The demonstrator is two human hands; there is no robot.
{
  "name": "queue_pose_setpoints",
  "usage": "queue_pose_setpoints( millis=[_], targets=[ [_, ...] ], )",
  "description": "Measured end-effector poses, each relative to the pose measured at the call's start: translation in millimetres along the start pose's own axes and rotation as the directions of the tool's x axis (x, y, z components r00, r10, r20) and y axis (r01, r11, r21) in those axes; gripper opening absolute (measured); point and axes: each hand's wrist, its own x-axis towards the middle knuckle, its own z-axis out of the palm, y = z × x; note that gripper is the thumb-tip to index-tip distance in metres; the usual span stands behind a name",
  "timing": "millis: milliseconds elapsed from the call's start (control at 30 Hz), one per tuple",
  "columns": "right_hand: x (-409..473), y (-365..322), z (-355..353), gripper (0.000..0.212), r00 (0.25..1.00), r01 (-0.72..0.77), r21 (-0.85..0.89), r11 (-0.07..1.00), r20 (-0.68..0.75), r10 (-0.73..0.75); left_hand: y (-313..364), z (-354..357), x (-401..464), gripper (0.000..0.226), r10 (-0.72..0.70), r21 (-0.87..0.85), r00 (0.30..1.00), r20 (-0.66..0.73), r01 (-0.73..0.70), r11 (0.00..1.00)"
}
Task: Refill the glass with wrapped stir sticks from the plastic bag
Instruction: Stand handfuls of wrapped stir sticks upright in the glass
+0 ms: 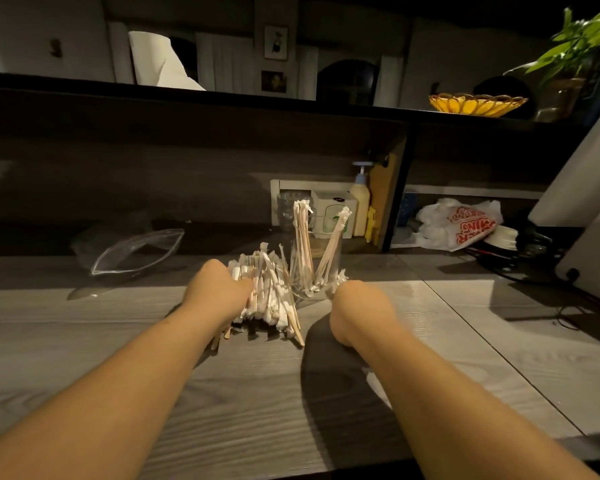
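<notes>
A thick bundle of paper-wrapped stir sticks [271, 299] stands on end on the grey wooden counter [118, 341], leaning a little. My left hand [215, 292] grips the bundle from its left side. Just right of the bundle stands a clear glass [316, 265] with several wrapped sticks leaning in it. My right hand [357, 310] is curled at the glass's lower right side; its fingers are hidden behind the wrist, so whether it holds the glass or sticks is unclear. A clear plastic bag [132, 251] lies open at the back left.
Behind the glass stand a second glass [291, 206], a white box [336, 213] and a pump bottle [361, 202]. A white printed bag [461, 223] lies at the right under the shelf. A grey panel [582, 188] and cables crowd the right edge.
</notes>
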Motion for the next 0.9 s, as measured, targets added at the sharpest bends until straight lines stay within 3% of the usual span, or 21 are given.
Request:
queue_pose_setpoints(
  millis=[67,133,200,267,367,467,667,733,900],
  targets=[
    [-1,0,1,0.041,0.993,-0.096,0.133,0.986,-0.058,0.104,-3,-2,3,0.025,-0.004,0.016,1.0,0.007,0.004,1.0],
    [0,3,-1,0.045,0.964,-0.178,0.399,0.899,-0.112,0.24,-8,-5,5,0.034,-0.016,0.01,0.999,0.03,0.015,1.0],
    [0,5,-1,0.032,0.938,-0.135,0.604,0.785,-0.177,0.298,-10,-6,5,0.037,-0.026,-0.03,0.999,0.039,0.027,0.999],
    [-2,2,2,0.017,0.931,-0.021,0.697,0.717,-0.248,0.269,-11,-7,5,0.038,-0.053,-0.084,0.998,0.039,0.056,0.995],
    [-9,-15,3,0.003,0.938,0.161,0.715,0.68,-0.326,0.12,-11,-7,9,0.039,-0.082,-0.105,0.996,0.024,0.084,0.991],
    [-10,-29,3,0.011,0.925,0.286,0.708,0.646,-0.381,0.008,-14,-6,15,0.032,-0.1,-0.158,0.995,0.01,0.1,0.982],
    [0,-28,1,0.012,0.893,0.404,0.758,0.512,-0.448,-0.042,-10,-7,17,0.023,-0.117,-0.37,0.993,-0.01,0.105,0.923],
    [1,-25,2,0.011,0.882,0.437,0.79,0.43,-0.469,-0.034,-7,-10,15,0.025,-0.084,-0.414,0.993,-0.083,0.042,0.909],
    [-2,-18,6,0.028,0.85,0.525,0.829,0.191,-0.522,-0.072,-5,-19,8,0.028,0.149,-0.56,0.938,-0.312,-0.308,0.769]
  ],
)
